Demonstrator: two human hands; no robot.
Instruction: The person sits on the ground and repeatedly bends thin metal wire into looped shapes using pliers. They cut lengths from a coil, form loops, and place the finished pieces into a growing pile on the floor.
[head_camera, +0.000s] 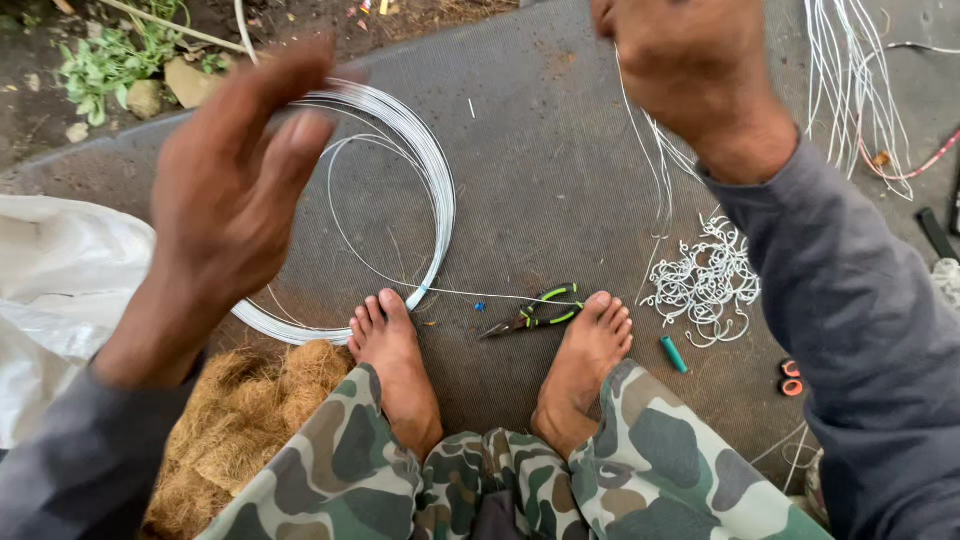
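Two bare hands are raised over a dark ribbed rubber mat (560, 180). The left hand (235, 175), blurred, has its fingers pinched together at the far rim of a round coil of thin silvery wire (425, 170), apparently gripping a strand there. The coil lies flat on the mat's left part, its near edge touching the toes of the left bare foot (392, 350). The right hand (685, 60), far right, is closed on thin loose white wire strands (660, 170) that hang down toward a heap of small bent white wire hooks (705, 285). Green-handled pliers (535, 312) lie between the feet, just beside the right bare foot (590, 360). A small green cap (673, 353) lies near the heap. Brown coconut fibre (240, 420) and a white plastic sack (50, 290) crowd the near left.
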